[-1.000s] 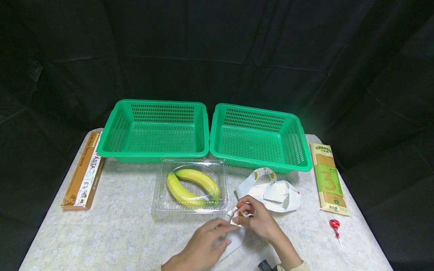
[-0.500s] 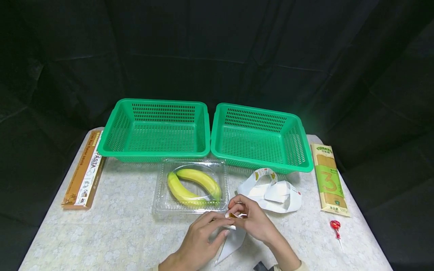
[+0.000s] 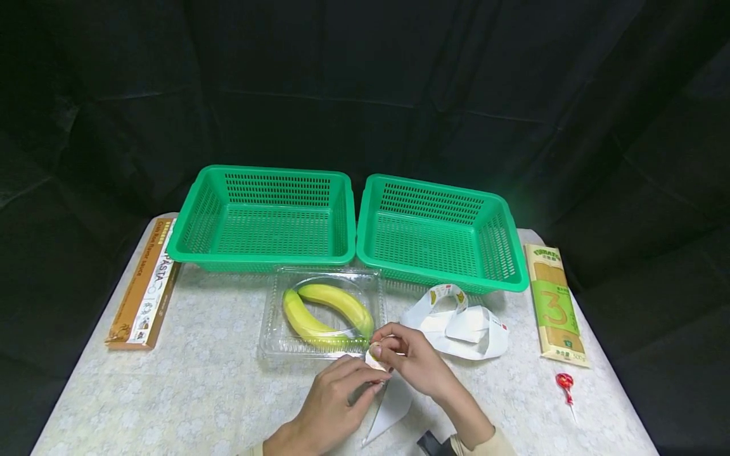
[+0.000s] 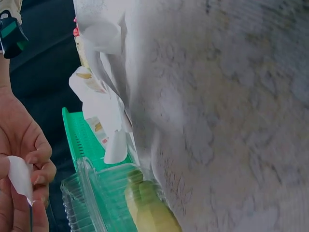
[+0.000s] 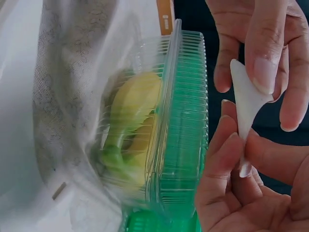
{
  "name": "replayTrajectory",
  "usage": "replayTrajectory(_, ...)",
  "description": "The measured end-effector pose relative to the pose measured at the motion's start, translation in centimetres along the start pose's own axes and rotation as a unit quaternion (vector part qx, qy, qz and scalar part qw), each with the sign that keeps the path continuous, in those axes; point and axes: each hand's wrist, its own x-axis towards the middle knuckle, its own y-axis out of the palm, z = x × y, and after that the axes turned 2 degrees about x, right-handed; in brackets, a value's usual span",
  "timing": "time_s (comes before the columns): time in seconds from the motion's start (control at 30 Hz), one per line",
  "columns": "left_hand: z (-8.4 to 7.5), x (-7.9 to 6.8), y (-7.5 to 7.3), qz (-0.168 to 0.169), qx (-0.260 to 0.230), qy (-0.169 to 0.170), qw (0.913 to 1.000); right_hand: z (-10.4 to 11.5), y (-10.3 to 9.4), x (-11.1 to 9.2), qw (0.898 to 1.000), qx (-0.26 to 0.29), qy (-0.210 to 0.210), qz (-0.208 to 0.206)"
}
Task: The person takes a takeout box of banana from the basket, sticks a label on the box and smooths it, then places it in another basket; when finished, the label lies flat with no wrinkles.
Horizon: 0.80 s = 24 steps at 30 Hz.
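Note:
Both hands meet in front of the clear plastic box (image 3: 268, 329), in which two bananas (image 3: 336, 304) lie. Between them is a small white sticker (image 3: 373, 360) with yellowish print. My right hand (image 3: 415, 360) pinches it between thumb and fingers. From the other side, my left hand (image 3: 336, 399) has its thumb and fingers on it. In the right wrist view the sticker (image 5: 247, 99) is bent, the left thumb (image 5: 265, 67) pressed on its upper part. A white sheet of the sticker (image 4: 20, 178) also shows at the right fingers in the left wrist view. Below the hands lies white paper (image 3: 393, 405).
Two green baskets (image 3: 262, 258) (image 3: 439, 272) stand behind the box. A looped white label strip (image 3: 467, 329) lies right of the hands. An orange pasta box (image 3: 139, 291) is at the left; a noodle pack (image 3: 556, 310) and a red lollipop (image 3: 564, 381) are at the right.
The hands have shifted slightly left and closer together, toward the box's front right corner. The left fingers have come onto the sticker, which now turns its printed face up.

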Motion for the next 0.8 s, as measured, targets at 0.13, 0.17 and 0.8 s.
replayTrajectory(0.13, 0.3, 0.2, -0.4, -0.009, 0.011, 0.023, 0.9996, 0.5, 0.0, 0.8, 1.000, -0.019, -0.007, 0.006)
replayTrajectory(0.17, 0.4, 0.3, -0.5, -0.013, 0.012, 0.029, 0.9994, 0.6, 0.0, 1.0, 1.000, -0.025, -0.008, 0.006)
replayTrajectory(0.8, 3.2, 4.1, -2.8, -0.014, 0.113, 0.071, 0.9909, 6.4, -0.3, 6.4, 0.966, -0.232, -0.117, 0.010)
